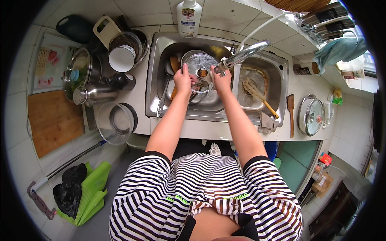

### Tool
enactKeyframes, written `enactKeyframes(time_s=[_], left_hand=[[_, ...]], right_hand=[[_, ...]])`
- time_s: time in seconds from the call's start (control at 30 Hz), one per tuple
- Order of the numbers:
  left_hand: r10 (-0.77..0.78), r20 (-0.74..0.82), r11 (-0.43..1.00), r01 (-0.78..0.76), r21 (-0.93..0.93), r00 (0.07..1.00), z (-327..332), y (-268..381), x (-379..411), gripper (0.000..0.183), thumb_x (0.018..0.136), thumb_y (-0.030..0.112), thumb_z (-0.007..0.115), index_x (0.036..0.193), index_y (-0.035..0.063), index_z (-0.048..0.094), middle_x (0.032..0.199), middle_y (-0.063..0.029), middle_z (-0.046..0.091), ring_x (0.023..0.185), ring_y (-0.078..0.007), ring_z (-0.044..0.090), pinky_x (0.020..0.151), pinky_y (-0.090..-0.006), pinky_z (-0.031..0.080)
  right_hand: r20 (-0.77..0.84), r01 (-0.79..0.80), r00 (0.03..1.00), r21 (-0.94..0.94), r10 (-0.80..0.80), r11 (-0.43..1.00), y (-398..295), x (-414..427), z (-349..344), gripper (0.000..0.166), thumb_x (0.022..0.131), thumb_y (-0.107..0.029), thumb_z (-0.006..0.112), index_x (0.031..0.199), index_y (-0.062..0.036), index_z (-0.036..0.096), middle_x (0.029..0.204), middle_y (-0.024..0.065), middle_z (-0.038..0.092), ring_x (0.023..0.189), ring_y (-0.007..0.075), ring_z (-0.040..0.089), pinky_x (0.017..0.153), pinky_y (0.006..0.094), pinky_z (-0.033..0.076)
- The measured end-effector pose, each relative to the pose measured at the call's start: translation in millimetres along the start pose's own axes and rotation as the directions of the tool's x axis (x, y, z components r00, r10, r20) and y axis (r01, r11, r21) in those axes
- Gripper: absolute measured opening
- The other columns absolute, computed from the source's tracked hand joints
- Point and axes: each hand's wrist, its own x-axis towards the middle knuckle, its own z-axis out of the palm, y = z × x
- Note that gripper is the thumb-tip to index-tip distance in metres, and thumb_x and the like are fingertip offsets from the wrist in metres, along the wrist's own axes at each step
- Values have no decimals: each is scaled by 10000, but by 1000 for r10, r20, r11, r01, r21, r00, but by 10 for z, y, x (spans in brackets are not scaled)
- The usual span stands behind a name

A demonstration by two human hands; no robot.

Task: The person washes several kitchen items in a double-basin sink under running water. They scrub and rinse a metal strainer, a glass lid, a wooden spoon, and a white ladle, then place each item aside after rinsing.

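Note:
Over the left basin of a double stainless steel sink (155,57), my left hand (184,80) and my right hand (221,80) grip opposite sides of a round transparent lid (205,61) with a knob at its middle. The chrome faucet (247,54) reaches over beside my right hand. Under and around the lid lie a metal pan or bowl (193,54), a metal ladle (164,96) and a wooden-handled utensil (174,64); the lid partly hides what is below. In the right basin rests a brush with a yellow handle (262,101).
A white dish soap bottle (189,19) stands behind the sink. Stacked pots with a white bowl (121,58), a steel bottle (96,94) and a clear plastic container (111,126) are at left. A grey cloth (267,123), a wooden spatula (290,114) and a lidded pot (312,117) are at right.

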Motion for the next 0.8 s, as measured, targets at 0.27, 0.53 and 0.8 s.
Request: enactKeyframes(time_s=[0.27, 0.53, 0.8], left_hand=[[-9, -43, 993, 14, 121, 999, -37, -400, 3, 362, 946, 344, 494, 891, -13, 520, 695, -128, 626, 515, -195, 595, 438, -283, 469], [-302, 218, 942, 255, 218, 928, 1, 65, -30, 458, 923, 387, 482, 983, -59, 569, 851, -157, 666, 686, -219, 656, 560, -309, 544], [-275, 262, 961, 258, 97, 925, -93, -124, 87, 274, 907, 164, 434, 1051, -45, 538, 1032, -194, 635, 869, -274, 648, 614, -353, 554]], right_hand=[[6, -198, 975, 465, 220, 863, -198, -355, -60, 247, 784, -112, 711, 980, -36, 581, 894, 34, 624, 778, 124, 582, 698, 263, 468], [410, 757, 652, -388, -638, 525, -599, -488, -406, 264, 635, -75, 704, 876, -104, 601, 732, 47, 536, 689, 259, 549, 595, 369, 452], [801, 855, 425, -202, -422, 478, -628, -443, -595, 457, 666, -101, 710, 1102, -118, 571, 948, 72, 565, 909, 265, 539, 765, 373, 457]])
